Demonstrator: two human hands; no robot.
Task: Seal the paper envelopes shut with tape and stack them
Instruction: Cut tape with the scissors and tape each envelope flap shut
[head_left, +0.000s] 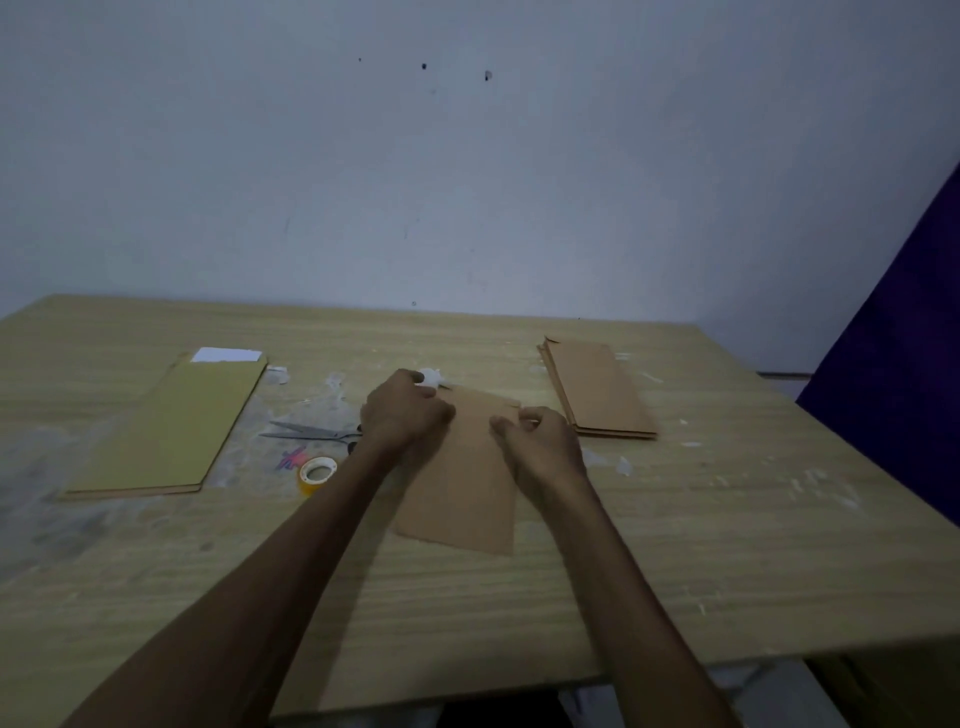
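A brown paper envelope (462, 488) lies flat in the middle of the wooden table (675, 561). My left hand (405, 413) rests with curled fingers on its upper left part. My right hand (537, 436) pinches near its top right edge; a strip of tape between the hands cannot be made out. A stack of brown envelopes (597, 387) lies to the right. On the left lies a yellowish envelope pile (171, 426) with a white sheet (226, 355) sticking out at its top. A roll of clear tape (316, 474) and scissors (311, 432) sit left of my left arm.
Crumpled tape scraps (431, 376) lie just beyond my left hand, and more bits are scattered over the table. A pale wall runs behind the table. A dark purple cloth (904, 338) hangs at the right edge. The table's front edge is near my elbows.
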